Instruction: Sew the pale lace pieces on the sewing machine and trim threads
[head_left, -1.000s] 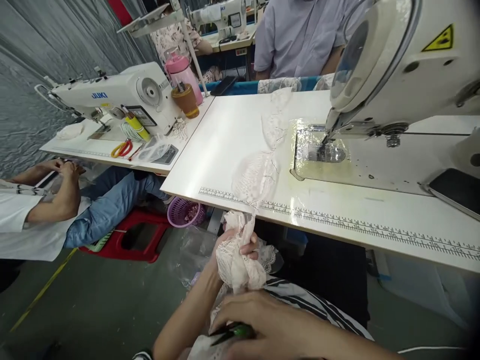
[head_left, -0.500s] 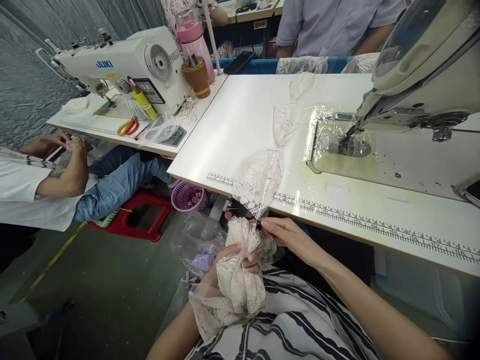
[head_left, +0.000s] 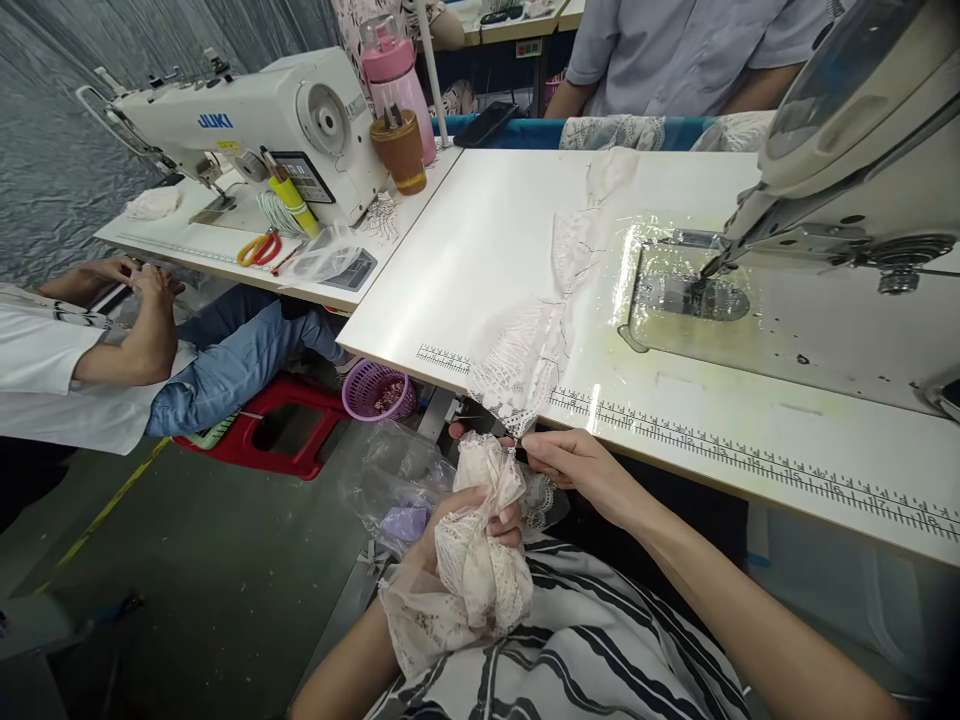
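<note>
My left hand [head_left: 506, 522] is closed round a bunched bundle of pale pink lace fabric [head_left: 480, 575], low over my lap. Just under the table's front edge, my right hand [head_left: 574, 462] pinches at the spot where the bundle meets a lace strip [head_left: 517, 365]. A small dark thing shows at its fingertips, too small to name. From there the strip runs back across the white table in several gathered pieces, with dark thread along them.
A sewing machine [head_left: 847, 200] stands on the table's right. Another machine [head_left: 262, 130], scissors [head_left: 259, 248], a pink bottle [head_left: 394, 75] and a brown cup [head_left: 399, 150] are at left. A purple basket [head_left: 379, 390] sits below. Co-workers sit at left and across.
The view has shifted slightly, so the table and machines appear a little further right. Both hands keep nearly the same pose on the lace.
</note>
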